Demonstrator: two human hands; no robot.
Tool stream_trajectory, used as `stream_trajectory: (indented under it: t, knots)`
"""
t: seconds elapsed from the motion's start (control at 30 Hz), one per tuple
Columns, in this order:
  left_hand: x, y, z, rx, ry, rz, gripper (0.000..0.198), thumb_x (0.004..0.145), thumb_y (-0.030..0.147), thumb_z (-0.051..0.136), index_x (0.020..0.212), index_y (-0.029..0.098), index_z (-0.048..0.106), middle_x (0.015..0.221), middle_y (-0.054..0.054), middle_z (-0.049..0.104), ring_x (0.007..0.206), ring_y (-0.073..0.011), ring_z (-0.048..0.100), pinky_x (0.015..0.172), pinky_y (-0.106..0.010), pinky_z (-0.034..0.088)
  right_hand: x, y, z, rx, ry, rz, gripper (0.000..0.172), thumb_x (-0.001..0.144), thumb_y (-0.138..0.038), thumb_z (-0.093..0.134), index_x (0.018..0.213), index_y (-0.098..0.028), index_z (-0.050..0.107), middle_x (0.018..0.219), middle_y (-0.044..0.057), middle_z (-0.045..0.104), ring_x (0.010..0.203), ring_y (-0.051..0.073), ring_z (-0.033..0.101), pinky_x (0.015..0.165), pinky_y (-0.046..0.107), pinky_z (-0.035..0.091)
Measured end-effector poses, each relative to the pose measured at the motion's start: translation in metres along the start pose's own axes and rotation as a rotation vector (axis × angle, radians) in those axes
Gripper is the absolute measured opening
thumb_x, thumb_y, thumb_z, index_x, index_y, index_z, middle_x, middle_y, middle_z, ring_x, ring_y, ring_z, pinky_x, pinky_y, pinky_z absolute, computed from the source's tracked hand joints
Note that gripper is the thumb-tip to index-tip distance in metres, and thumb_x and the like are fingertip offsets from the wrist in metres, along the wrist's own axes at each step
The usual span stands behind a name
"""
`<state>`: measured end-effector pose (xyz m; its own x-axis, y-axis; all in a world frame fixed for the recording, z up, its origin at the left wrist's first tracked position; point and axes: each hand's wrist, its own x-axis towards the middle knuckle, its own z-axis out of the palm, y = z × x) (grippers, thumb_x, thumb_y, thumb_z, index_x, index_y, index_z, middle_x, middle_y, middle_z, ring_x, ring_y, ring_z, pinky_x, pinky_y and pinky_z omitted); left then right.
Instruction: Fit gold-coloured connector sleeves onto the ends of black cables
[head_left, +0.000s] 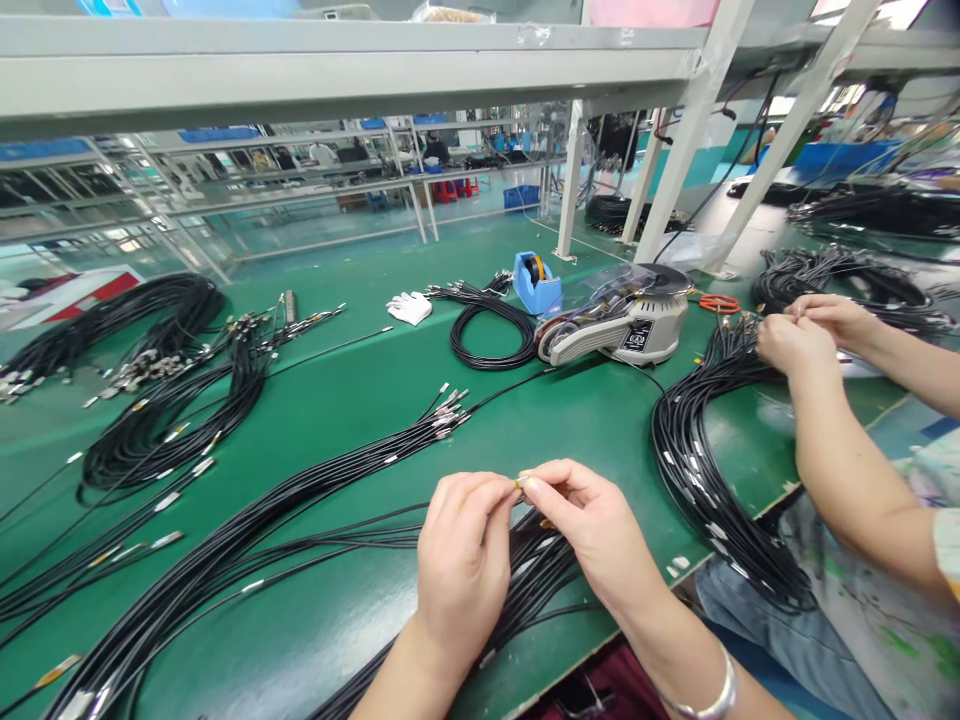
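Observation:
My left hand (465, 545) and my right hand (592, 530) meet at the front of the green table. Their thumbs and fingertips pinch a small yellow-and-white piece (520, 482) between them; it looks like a cable end, but the fingers hide most of it. Beneath both hands runs a bundle of black cables (536, 575) with white tags. To the left, a long bundle of black cables (300, 480) stretches across the table, its metal-tipped ends gathered beyond my left hand.
A grey tape dispenser (652, 330) and a blue tape holder (537, 290) stand behind my hands. Near a white glove (409, 308) lies a coiled cable (491, 335). At right, a co-worker's hands (814, 330) work above another cable bundle (697, 450). A shelf beam (337, 75) crosses overhead.

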<state>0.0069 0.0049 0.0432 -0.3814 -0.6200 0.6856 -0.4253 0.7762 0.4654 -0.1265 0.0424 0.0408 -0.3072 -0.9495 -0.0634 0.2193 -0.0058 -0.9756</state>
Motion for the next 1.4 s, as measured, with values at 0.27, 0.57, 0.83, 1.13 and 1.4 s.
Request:
stream_trajectory:
  t: [0.27,0.57,0.83,1.13,1.4]
  knots:
    - [0.001,0.000,0.001,0.008,-0.034,0.002,0.012,0.085,0.006,0.051,0.088,0.018,0.054,0.084,-0.002,0.060,0.081,-0.0143,0.055,0.073,-0.028,0.044,-0.002,0.002,0.000,0.002,0.006,-0.012,0.018,0.074,-0.035,0.070,0.077,-0.017,0.067,0.079,0.002,0.066,0.075,0.014,0.058,0.069,0.026,0.046]
    - [0.001,-0.001,0.003,0.058,-0.113,0.002,0.012,0.087,0.004,0.043,0.084,0.016,0.045,0.081,-0.004,0.053,0.079,-0.0148,0.047,0.071,-0.028,0.041,0.001,0.003,0.000,-0.018,-0.003,0.007,0.021,0.075,-0.036,0.070,0.075,-0.016,0.065,0.075,0.001,0.064,0.070,0.012,0.056,0.066,0.024,0.045]
    - [0.005,-0.003,-0.001,-0.092,-0.073,-0.130,0.008,0.086,0.012,0.053,0.090,0.019,0.054,0.085,0.000,0.059,0.080,-0.0115,0.055,0.073,-0.024,0.044,0.009,0.009,-0.012,-0.129,-0.105,-0.141,0.019,0.081,-0.035,0.065,0.088,-0.019,0.068,0.086,0.003,0.068,0.080,0.014,0.062,0.074,0.025,0.049]
    - [0.008,-0.002,-0.005,-0.175,-0.154,-0.144,0.009,0.086,0.010,0.053,0.085,0.019,0.053,0.083,0.001,0.058,0.080,-0.0095,0.052,0.073,-0.022,0.043,0.009,0.007,-0.020,-0.310,-0.128,-0.414,0.010,0.083,-0.024,0.063,0.088,-0.019,0.070,0.084,0.003,0.068,0.074,0.013,0.062,0.072,0.026,0.051]
    - [0.004,-0.006,-0.001,-0.088,-0.212,-0.062,0.011,0.088,0.007,0.045,0.083,0.017,0.048,0.083,-0.001,0.055,0.079,-0.0121,0.049,0.071,-0.026,0.042,0.013,0.011,-0.022,-0.301,-0.127,-0.316,0.012,0.083,-0.028,0.064,0.087,-0.020,0.071,0.085,0.003,0.069,0.079,0.014,0.063,0.073,0.025,0.050]
